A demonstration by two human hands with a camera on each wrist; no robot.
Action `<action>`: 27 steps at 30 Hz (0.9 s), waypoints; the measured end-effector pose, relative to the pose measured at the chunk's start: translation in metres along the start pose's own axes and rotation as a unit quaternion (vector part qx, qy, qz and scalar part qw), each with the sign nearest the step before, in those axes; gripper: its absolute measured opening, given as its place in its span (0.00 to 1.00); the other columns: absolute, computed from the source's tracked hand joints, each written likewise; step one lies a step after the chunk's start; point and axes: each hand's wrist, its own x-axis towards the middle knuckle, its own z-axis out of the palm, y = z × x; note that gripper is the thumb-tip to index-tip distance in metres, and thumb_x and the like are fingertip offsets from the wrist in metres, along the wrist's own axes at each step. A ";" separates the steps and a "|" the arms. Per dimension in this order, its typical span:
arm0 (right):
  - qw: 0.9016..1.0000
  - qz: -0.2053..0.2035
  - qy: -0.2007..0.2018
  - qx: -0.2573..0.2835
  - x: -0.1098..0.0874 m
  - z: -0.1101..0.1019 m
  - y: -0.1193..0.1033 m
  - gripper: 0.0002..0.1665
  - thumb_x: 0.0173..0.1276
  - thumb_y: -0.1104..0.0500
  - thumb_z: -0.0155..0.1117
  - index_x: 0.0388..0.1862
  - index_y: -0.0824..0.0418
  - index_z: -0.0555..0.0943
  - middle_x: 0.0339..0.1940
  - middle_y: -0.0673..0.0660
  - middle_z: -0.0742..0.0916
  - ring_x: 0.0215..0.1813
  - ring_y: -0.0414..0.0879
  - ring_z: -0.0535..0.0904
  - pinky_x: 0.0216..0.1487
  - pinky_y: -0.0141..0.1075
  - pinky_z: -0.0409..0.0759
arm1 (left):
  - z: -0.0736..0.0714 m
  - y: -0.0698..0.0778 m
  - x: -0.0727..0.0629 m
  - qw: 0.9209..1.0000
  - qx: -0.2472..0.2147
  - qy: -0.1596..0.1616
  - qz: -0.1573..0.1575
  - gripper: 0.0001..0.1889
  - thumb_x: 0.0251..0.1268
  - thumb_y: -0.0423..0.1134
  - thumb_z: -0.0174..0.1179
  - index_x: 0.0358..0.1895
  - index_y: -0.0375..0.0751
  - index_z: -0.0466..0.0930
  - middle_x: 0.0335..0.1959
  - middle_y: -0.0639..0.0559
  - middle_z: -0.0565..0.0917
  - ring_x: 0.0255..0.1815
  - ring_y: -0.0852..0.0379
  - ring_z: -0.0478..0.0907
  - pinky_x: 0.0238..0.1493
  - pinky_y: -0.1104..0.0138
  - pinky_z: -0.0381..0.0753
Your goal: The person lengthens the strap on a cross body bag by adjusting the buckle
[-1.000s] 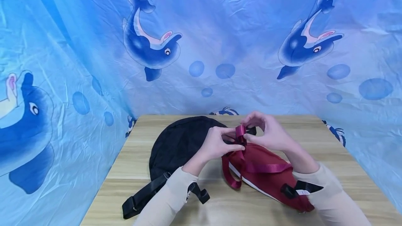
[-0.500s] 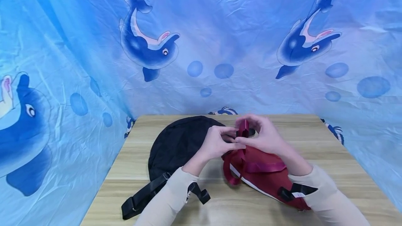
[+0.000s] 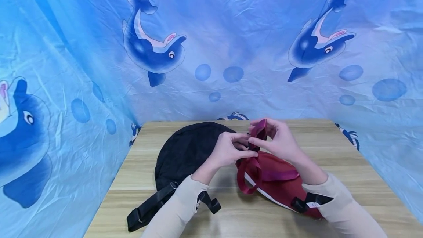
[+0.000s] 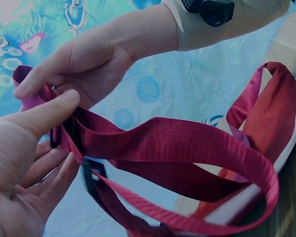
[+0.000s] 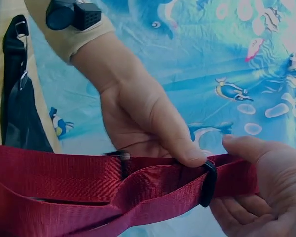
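Both hands hold a dark red webbing strap (image 4: 197,140) above a red waist bag (image 3: 281,179) lying on the table. My left hand (image 3: 226,150) pinches the strap between thumb and fingers beside a black slide buckle (image 5: 208,185). My right hand (image 3: 282,140) pinches a loop of the strap just past the buckle, its thumb toward the left hand. A second black fitting (image 4: 93,175) shows lower on the strap in the left wrist view. From the hands the strap hangs in loose loops down to the bag.
A round black bag (image 3: 190,153) lies left of the red one, partly behind the left arm. Its black strap (image 3: 150,208) and a black buckle end (image 3: 211,203) stick out toward the near side. The wooden table (image 3: 231,216) is backed by a blue dolphin-print curtain (image 3: 211,39).
My right hand has shifted slightly left, and the strap loop at its fingertips has grown taller. The left hand keeps its pinch in nearly the same place. The head view has turned slightly right.
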 end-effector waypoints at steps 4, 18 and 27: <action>0.999 0.010 0.031 0.014 0.000 0.002 0.001 0.26 0.64 0.71 0.78 0.62 0.67 0.83 0.51 0.49 0.93 0.49 0.43 0.92 0.51 0.28 0.89 | -0.002 0.001 0.001 1.000 -0.009 0.007 0.006 0.23 0.59 0.39 0.81 0.58 0.43 0.90 0.44 0.44 0.94 0.39 0.61 0.92 0.46 0.69 0.91; 0.996 0.069 -0.052 -0.016 -0.023 0.006 0.031 0.29 0.58 0.67 0.84 0.58 0.67 0.83 0.49 0.64 0.91 0.47 0.44 0.92 0.53 0.34 0.91 | -0.012 -0.002 0.002 0.997 -0.065 0.027 0.008 0.24 0.59 0.37 0.80 0.61 0.42 0.89 0.47 0.42 0.94 0.42 0.54 0.94 0.50 0.64 0.92; 0.998 0.030 -0.061 -0.005 -0.030 0.005 0.043 0.21 0.62 0.71 0.80 0.53 0.69 0.84 0.45 0.56 0.93 0.46 0.40 0.92 0.51 0.34 0.91 | -0.009 0.003 0.001 0.995 -0.090 0.018 0.037 0.23 0.58 0.30 0.79 0.59 0.39 0.90 0.48 0.40 0.93 0.41 0.58 0.92 0.50 0.64 0.92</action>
